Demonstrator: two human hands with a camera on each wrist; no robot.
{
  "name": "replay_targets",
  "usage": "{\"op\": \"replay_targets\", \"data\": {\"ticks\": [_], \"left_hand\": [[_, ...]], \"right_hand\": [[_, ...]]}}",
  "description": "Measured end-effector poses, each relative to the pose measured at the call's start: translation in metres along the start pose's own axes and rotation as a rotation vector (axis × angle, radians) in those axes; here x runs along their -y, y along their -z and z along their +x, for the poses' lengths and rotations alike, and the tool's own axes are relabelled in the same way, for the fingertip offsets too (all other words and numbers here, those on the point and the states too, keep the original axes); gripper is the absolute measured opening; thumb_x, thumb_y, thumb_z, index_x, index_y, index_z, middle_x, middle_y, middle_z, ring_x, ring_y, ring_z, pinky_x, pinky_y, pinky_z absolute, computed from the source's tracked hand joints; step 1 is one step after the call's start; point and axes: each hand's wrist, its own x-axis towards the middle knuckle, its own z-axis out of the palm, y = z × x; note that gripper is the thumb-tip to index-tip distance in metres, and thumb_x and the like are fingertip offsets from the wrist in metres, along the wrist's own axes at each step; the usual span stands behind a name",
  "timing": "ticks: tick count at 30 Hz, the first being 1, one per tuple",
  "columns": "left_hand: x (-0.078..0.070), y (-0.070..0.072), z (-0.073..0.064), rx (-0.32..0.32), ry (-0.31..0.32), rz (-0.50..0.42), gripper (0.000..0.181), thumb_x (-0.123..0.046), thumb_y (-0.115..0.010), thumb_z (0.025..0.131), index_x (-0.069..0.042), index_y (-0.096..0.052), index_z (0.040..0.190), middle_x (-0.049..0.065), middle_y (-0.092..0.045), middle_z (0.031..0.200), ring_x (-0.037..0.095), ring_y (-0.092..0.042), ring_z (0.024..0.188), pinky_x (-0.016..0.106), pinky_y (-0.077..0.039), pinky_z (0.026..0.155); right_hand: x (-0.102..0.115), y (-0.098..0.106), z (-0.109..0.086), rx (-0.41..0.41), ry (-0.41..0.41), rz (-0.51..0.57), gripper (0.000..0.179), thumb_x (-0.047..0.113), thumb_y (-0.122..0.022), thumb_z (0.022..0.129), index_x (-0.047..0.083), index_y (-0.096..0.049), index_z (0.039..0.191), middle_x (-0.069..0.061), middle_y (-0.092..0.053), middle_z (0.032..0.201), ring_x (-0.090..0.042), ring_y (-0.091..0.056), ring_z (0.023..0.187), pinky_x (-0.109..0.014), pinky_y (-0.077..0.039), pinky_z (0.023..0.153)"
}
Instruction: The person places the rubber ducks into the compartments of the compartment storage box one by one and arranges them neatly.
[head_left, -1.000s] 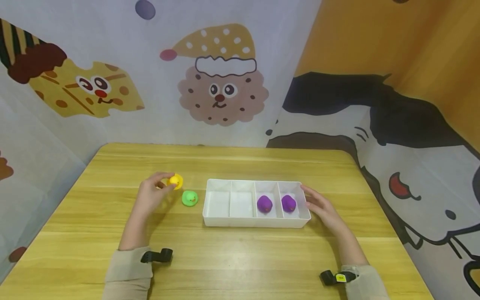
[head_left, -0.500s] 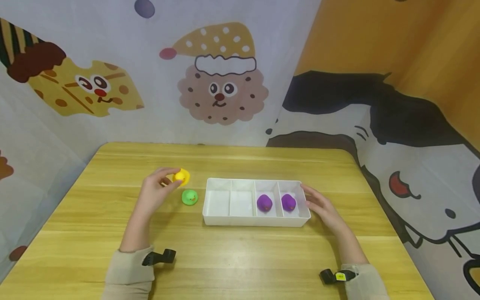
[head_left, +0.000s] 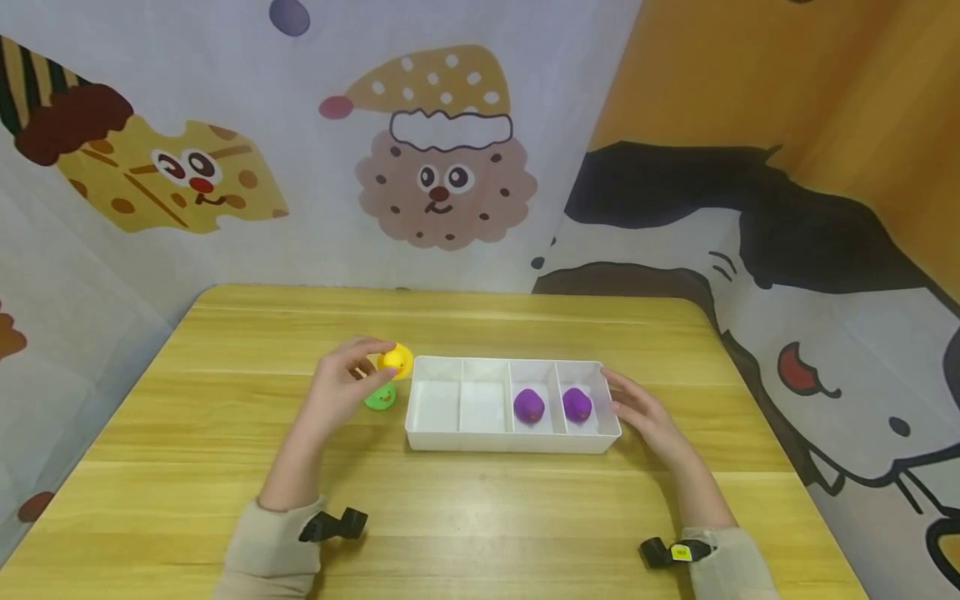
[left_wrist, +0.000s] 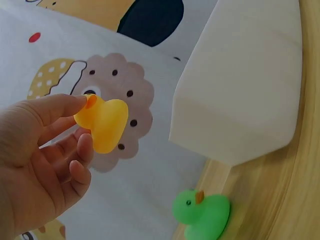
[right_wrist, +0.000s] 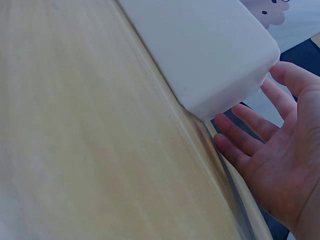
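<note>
Between thumb and fingertips my left hand [head_left: 341, 383] pinches a yellow rubber duck [head_left: 397, 360], raised above the table just left of the white tray. The left wrist view shows the yellow duck [left_wrist: 107, 122] held clear of the surface. Below it a green rubber duck [head_left: 381, 397] sits on the table, partly covered by the hand in the head view. The white divided tray [head_left: 480, 442] has a purple duck [head_left: 529, 407] and another purple duck [head_left: 577, 406] in its two right compartments; its two left ones are bare. My right hand [head_left: 647, 417] touches the tray's right end with extended fingers.
The wooden table [head_left: 480, 517] carries the tray near its middle. A cartoon-printed cloth [head_left: 285, 267] hangs behind it and along the sides. Each wrist wears a small black camera on a strap, the left one [head_left: 333, 525] close above the tabletop.
My left hand has carried the yellow duck rightward, from left of the green duck to just beside the tray's left end. My right hand and the tray have stayed in place.
</note>
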Motion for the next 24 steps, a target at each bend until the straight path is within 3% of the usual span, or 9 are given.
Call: {"op": "replay_targets", "data": {"ticks": [12, 24], "left_hand": [[-0.010, -0.020, 0.001, 0.059, -0.050, -0.097, 0.030, -0.010, -0.075, 0.084, -0.007, -0.070, 0.113, 0.005, -0.064, 0.111, 0.022, -0.057, 0.074, 0.030, -0.052, 0.062], [-0.020, -0.037, 0.005, 0.107, -0.086, -0.133, 0.028, -0.009, -0.076, 0.082, -0.008, -0.072, 0.110, 0.003, -0.064, 0.110, 0.021, -0.057, 0.071, 0.030, -0.051, 0.059]], "right_hand": [[-0.002, 0.000, 0.001, 0.005, 0.014, 0.011, 0.048, 0.000, -0.048, 0.098, -0.003, -0.035, 0.144, -0.032, -0.034, 0.143, -0.009, -0.052, 0.117, -0.023, -0.043, 0.093], [0.000, -0.001, 0.001, 0.012, 0.013, 0.010, 0.049, 0.000, -0.048, 0.098, -0.003, -0.034, 0.145, -0.032, -0.034, 0.143, -0.010, -0.051, 0.118, -0.023, -0.043, 0.094]]}}
